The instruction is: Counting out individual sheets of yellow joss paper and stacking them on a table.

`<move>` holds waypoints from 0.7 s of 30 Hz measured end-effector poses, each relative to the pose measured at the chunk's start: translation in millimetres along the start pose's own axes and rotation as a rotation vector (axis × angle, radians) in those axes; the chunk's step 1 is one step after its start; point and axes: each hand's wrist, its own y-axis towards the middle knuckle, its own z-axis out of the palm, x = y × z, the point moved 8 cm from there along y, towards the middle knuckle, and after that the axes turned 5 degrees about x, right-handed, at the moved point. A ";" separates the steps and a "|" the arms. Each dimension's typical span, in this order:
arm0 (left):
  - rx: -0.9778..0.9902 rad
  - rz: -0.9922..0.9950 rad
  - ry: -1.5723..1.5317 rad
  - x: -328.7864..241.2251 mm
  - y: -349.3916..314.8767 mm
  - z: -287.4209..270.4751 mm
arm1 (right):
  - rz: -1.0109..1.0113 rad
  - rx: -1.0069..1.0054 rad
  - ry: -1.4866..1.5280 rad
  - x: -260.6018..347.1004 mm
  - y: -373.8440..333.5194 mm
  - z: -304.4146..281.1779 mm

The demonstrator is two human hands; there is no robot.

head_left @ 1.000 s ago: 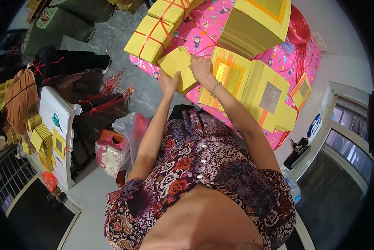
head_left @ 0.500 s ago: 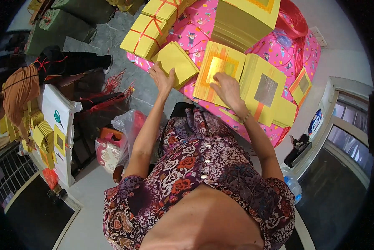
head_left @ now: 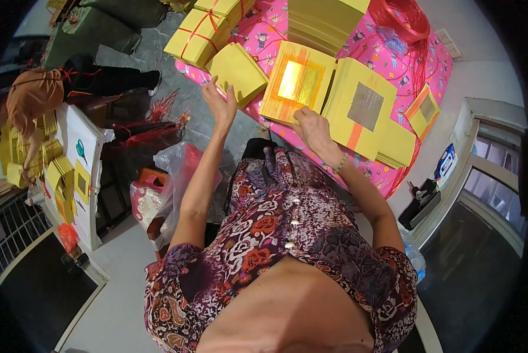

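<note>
A stack of plain yellow paper [head_left: 238, 73] lies on the table's left part. My left hand [head_left: 221, 105] rests against its near left edge with fingers and thumb apart. To the right of it lies a stack of yellow paper with a shiny gold foil square [head_left: 293, 84] framed in orange. My right hand [head_left: 313, 128] is at that stack's near edge, its fingers bent and pinched at the paper; how many sheets they grip is hidden. Right of this hand, fanned yellow paper with a dull silver square [head_left: 366, 107] lies in a thick pile.
The table has a pink patterned cover [head_left: 264, 41]. Yellow bundles tied with red string [head_left: 200, 35] stand at far left, a tall yellow paper stack [head_left: 322, 26] at the back, and a red plastic ring [head_left: 414, 23] at far right. Another person [head_left: 37, 97] handles yellow paper at a white table [head_left: 86, 138].
My right hand has moved from the middle of the gold foil square down to the stack's near edge, uncovering the foil. My left hand stays by the plain stack.
</note>
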 end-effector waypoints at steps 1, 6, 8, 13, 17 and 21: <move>-0.006 -0.002 0.002 -5.4 -7.1 -3.1 | -0.006 0.000 0.000 -1.4 1.1 -0.7; 0.384 -0.188 -0.586 -24.1 -51.9 33.2 | 0.087 0.080 0.049 -14.9 14.4 -3.0; 0.416 -0.176 -0.641 -32.7 -63.1 38.7 | 0.107 0.116 0.071 -17.6 18.7 -5.0; 0.432 -0.162 -0.578 -39.2 -74.4 43.4 | 0.101 0.154 0.121 -19.8 24.0 -12.1; 0.428 -0.171 -0.557 -35.4 -71.4 44.7 | 0.165 0.201 0.139 -25.6 26.6 -6.1; 0.399 -0.151 -0.515 -35.3 -72.9 46.0 | 0.129 0.177 0.125 -27.8 27.2 -5.3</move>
